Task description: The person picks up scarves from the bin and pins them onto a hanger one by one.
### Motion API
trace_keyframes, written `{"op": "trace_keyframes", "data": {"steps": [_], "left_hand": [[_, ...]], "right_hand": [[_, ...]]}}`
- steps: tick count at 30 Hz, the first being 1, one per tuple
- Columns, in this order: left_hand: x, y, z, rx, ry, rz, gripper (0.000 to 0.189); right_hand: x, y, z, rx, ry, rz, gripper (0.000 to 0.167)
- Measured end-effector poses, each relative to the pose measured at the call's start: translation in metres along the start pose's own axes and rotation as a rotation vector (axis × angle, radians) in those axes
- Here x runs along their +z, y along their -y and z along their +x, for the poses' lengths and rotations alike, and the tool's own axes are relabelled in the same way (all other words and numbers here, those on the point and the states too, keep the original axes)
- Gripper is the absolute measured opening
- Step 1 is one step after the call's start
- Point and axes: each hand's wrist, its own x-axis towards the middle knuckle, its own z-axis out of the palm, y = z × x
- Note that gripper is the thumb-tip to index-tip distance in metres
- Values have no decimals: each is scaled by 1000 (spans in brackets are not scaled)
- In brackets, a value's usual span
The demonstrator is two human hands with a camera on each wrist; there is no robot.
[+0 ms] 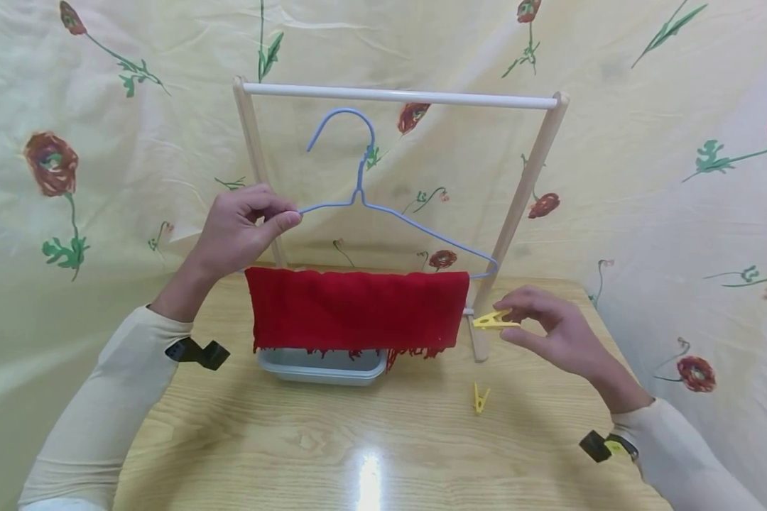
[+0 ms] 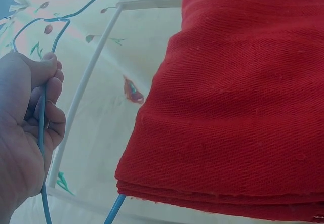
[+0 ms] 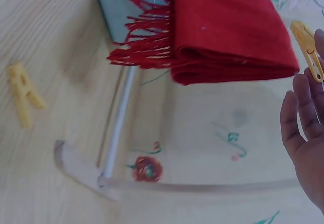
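- The left shoulder of a blue wire hanger [image 1: 360,176] is clamped in the grip of the left hand [image 1: 246,223]; the wire is pressed between the thumb and the curled fingers.
- A yellow clothespin [image 1: 488,323] is clamped in the grip of the right hand [image 1: 552,330]; its legs are pinched between the thumb and fingertips, and its tip is directed toward the cloth.
- A red cloth [image 1: 358,309] is hung folded over the lower bar of the hanger. Stacked layers are shown in the left wrist view, and a fringe is carried along the lower edge.
- The clothespin is positioned just beside the right edge of the cloth; a narrow gap is shown between them in the head view.
- The hanger is held in front of a rack [image 1: 396,94], with its hook below the white crossbar. The crossbar is supported by two wooden uprights.
- A second clothespin [image 1: 479,404] is laid on the wood-grained surface [image 1: 294,447], below the right hand in the head view.
- A pale tray [image 1: 322,377] is placed on the surface and is partly covered from view by the cloth.
- The background is formed by a flower-printed fabric [image 1: 185,42].
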Motion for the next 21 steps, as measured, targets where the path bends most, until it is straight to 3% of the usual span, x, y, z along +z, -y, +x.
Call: {"op": "trace_keyframes", "data": {"steps": [5,14,21], "left_hand": [[1,1,1,4,0,-8,9],[4,2,3,4,-1,-17,9],[6,4,4,2,-9,-17,9]], "right_hand": [[3,12,15,3,-16,8,47],[15,26,40,2,-101,122,49],[26,41,62,-8,-99,141,44]]}}
